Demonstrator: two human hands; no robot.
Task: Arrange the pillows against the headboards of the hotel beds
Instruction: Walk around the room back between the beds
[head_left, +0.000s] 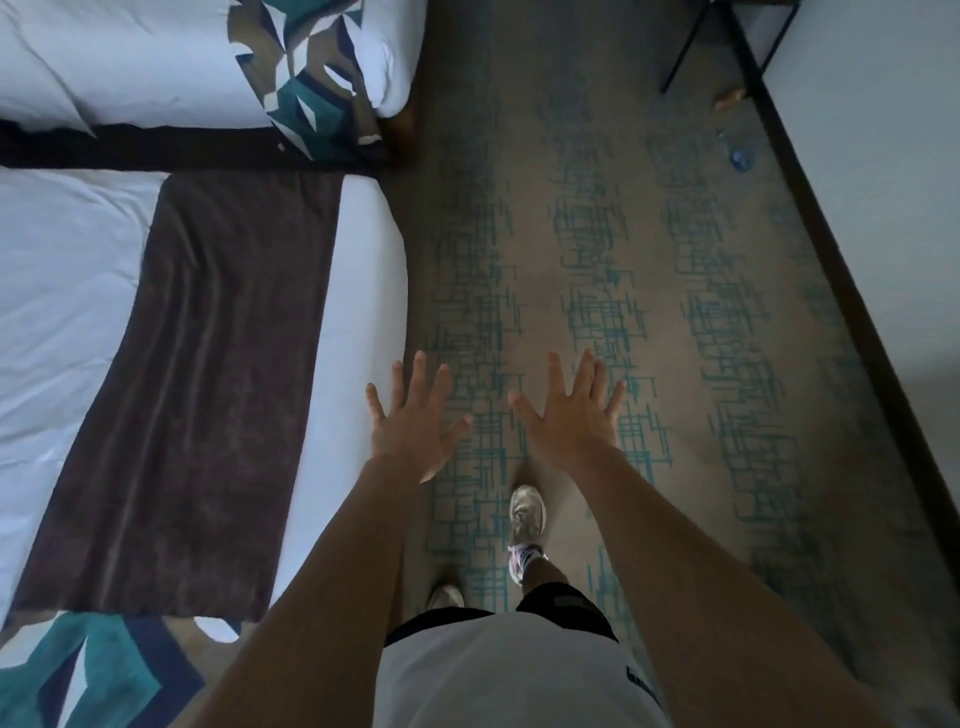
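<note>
Two white hotel beds fill the left side. The near bed carries a dark brown runner across its foot end. The far bed carries a teal, brown and white patterned runner. Another patch of the same patterned cloth shows at the bottom left. No pillow or headboard is in view. My left hand is held out flat, fingers spread, over the carpet beside the near bed's corner. My right hand is spread the same way, level with it. Both hold nothing.
A patterned beige and teal carpet runs between the beds and a white wall with a dark skirting. A plastic bottle lies on the floor by black furniture legs. My feet stand on the carpet.
</note>
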